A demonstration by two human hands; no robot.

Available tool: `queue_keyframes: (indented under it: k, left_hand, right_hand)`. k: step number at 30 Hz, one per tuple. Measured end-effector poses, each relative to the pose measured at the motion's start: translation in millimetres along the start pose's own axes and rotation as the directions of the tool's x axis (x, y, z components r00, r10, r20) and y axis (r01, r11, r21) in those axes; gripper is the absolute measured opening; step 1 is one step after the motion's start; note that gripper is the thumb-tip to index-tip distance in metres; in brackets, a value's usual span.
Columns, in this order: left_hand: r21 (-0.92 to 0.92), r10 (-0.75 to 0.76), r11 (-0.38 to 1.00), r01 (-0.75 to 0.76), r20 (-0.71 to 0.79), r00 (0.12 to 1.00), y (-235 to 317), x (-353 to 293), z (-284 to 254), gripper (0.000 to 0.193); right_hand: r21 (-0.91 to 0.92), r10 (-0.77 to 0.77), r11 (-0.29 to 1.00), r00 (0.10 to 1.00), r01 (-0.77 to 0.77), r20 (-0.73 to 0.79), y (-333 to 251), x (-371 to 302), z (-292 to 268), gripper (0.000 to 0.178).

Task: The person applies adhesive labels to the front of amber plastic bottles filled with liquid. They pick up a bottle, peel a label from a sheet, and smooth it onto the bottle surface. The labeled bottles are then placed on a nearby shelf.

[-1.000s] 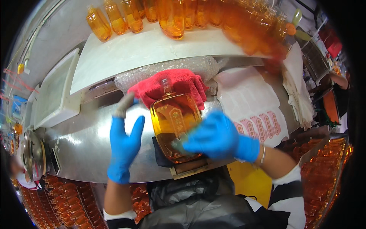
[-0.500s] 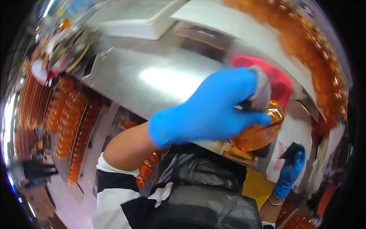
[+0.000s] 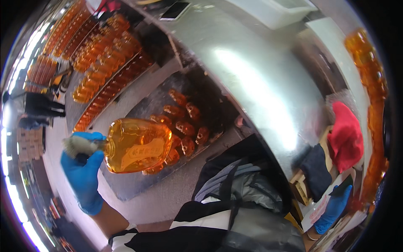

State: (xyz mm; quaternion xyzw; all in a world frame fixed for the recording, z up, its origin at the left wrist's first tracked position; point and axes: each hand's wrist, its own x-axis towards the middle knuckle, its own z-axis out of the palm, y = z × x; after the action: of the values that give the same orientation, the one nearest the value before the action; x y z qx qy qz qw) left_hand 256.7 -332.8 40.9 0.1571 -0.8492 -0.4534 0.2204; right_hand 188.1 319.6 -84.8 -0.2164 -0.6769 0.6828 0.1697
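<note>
At the left, my gloved left hand (image 3: 83,176) grips an amber glass bottle (image 3: 136,138) by its neck end, with the flat body lying sideways and its raised panel showing. A grey, rough-textured knob (image 3: 77,146) sits in the same grip beside the neck; its kind is unclear. Far to the right, my gloved right hand (image 3: 333,211) pinches a dark green flat piece (image 3: 343,185) above a white sheet with pink print (image 3: 317,211). Close to that hand lie a dark cloth (image 3: 315,170) and a red cloth (image 3: 346,136).
Several amber bottles stand on a dark pallet (image 3: 121,185) below the held one. A steel table (image 3: 247,96) bears a phone (image 3: 175,11) and a white tub (image 3: 279,12). More bottles line the right edge (image 3: 373,126) and the floor stacks (image 3: 100,75). Another person (image 3: 42,105) stands far left.
My left hand has swung the bottle from over the table's right side to above the floor pallet at the left. The view has turned left; my right hand still holds the dark piece.
</note>
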Motion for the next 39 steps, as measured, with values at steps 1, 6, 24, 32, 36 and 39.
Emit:
queue_keyframes:
  k: [1, 6, 24, 32, 36, 39]
  left_hand:
    - [0.047, -0.122, 0.991, 0.122, -0.013, 0.992, -14.5, -6.9, -8.6, 0.019]
    - [0.223, -0.526, 0.788, 0.574, -0.240, 0.816, -144.4, -72.5, -84.1, 0.011]
    - [0.175, -0.584, 0.161, 0.971, -0.777, 0.237, -497.7, -195.9, 2.3, 0.042]
    - [0.361, -0.289, 0.570, 0.738, -0.753, 0.591, -376.2, -76.3, 40.9, 0.033]
    - [0.405, -0.038, 0.828, 0.388, -0.649, 0.759, -282.1, -19.4, 49.2, 0.027]
    - [0.387, 0.194, 0.921, 0.044, -0.552, 0.811, -194.6, 30.3, 84.3, 0.023]
  right_hand:
    - [0.029, 0.020, 0.999, 0.999, -0.020, 0.026, 0.7, 6.3, -0.4, 0.043]
    - [-0.040, 0.007, 0.999, 0.996, -0.003, 0.084, -21.2, 18.1, 42.8, 0.041]
    - [0.726, 0.052, 0.677, 0.992, -0.121, 0.118, -54.3, 2.2, -0.7, 0.019]
    - [0.761, 0.148, 0.648, 0.984, -0.024, -0.095, -30.4, -30.9, -46.6, 0.021]
    - [0.829, 0.191, 0.559, 0.970, 0.015, -0.147, -44.2, -33.5, -31.7, 0.024]
    - [0.835, 0.266, 0.538, 0.916, 0.117, -0.300, -32.9, -40.5, -67.8, 0.025]
